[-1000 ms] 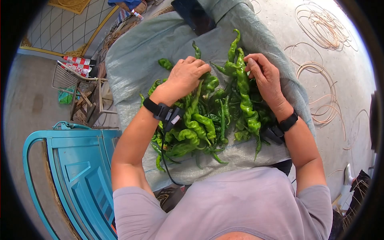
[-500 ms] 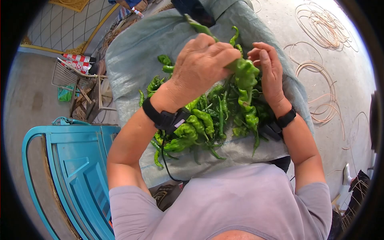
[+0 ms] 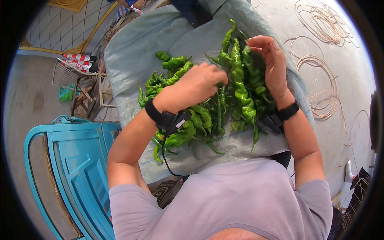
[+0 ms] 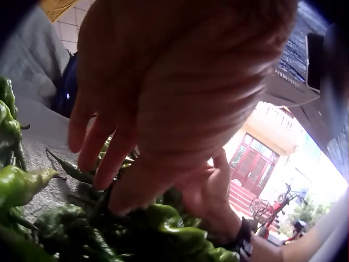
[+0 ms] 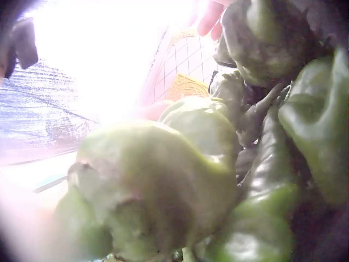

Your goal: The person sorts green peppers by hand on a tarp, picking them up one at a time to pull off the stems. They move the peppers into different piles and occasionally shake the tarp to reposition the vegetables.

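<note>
Green peppers [image 3: 243,94] lie in a pile on a pale woven sheet [image 3: 132,60]. My left hand [image 3: 200,86] is over the middle of the pile in the head view. Its fingers [image 4: 112,158] point down among peppers [image 4: 174,229] in the left wrist view, spread and loosely bent, with no pepper clearly gripped; the tips are partly hidden. At the pile's right side, my right hand [image 3: 272,64] stands on edge beside long peppers, fingers slightly bent and together. Large blurred peppers [image 5: 158,185] fill much of the right wrist view.
A dark object [image 3: 192,11] lies at the sheet's far edge. To the left are a blue metal panel [image 3: 86,168] and a wire rack [image 3: 74,74]. Coiled canes or cords [image 3: 316,72] lie on the floor at the right.
My left hand has let go of the pepper it carried and moved back down and left over the pile. A darker long pepper now lies beside my right hand, which has shifted slightly upward.
</note>
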